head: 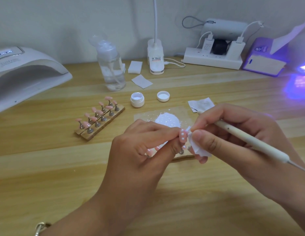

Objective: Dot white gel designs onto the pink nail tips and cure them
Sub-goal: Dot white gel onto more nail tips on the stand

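Observation:
My left hand (pixel 141 147) pinches a pink nail tip (pixel 183 136) that carries three white dots. My right hand (pixel 233 133) presses a folded white wipe (pixel 198 147) against the tip's right edge and also holds a cream dotting pen (pixel 247 138) lying across its fingers. Under my hands a wooden stand (pixel 183 156) with more pink tips is mostly hidden. A second wooden stand (pixel 99 120) with several plain pink tips sits to the left. An open white gel jar (pixel 137 99) and its lid (pixel 163 96) stand behind a palette sheet with a white gel patch (pixel 168 120).
A white curing lamp (pixel 27 75) stands at the far left. A small lamp glowing violet (pixel 301 70) sits at the right edge. A clear pump bottle (pixel 111 68), white wipes (pixel 142 81), a desk lamp base (pixel 156 60) and a power strip (pixel 213 60) line the back.

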The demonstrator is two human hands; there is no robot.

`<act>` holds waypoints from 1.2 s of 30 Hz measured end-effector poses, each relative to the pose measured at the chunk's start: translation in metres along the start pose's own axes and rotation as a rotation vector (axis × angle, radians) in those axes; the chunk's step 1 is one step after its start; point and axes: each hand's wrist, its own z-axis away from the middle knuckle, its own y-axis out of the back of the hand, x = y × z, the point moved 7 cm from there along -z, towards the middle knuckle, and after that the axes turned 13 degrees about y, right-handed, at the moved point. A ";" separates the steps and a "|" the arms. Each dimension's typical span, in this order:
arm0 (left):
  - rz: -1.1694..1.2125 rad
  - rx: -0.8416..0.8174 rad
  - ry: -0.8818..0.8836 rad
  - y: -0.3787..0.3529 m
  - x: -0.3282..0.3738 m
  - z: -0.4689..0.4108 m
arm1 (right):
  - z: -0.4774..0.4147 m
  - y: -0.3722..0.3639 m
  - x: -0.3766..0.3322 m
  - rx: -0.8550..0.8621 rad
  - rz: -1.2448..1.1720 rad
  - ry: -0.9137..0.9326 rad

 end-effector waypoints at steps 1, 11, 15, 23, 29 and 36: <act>0.006 0.002 0.003 0.000 0.000 0.000 | 0.000 0.000 0.000 -0.006 -0.001 -0.001; 0.020 -0.017 0.009 -0.002 -0.003 0.000 | 0.000 -0.002 0.001 -0.048 0.014 -0.019; 0.010 -0.010 0.017 -0.002 -0.004 0.000 | 0.000 -0.003 0.001 -0.056 0.024 -0.021; -0.011 0.000 -0.004 -0.003 -0.004 0.001 | 0.001 0.000 0.003 -0.035 0.010 -0.041; -0.012 -0.001 0.000 -0.003 -0.005 0.001 | 0.000 0.000 0.004 -0.040 0.035 -0.044; -0.025 0.001 0.005 -0.004 -0.005 0.001 | 0.001 0.000 0.005 -0.046 0.038 -0.057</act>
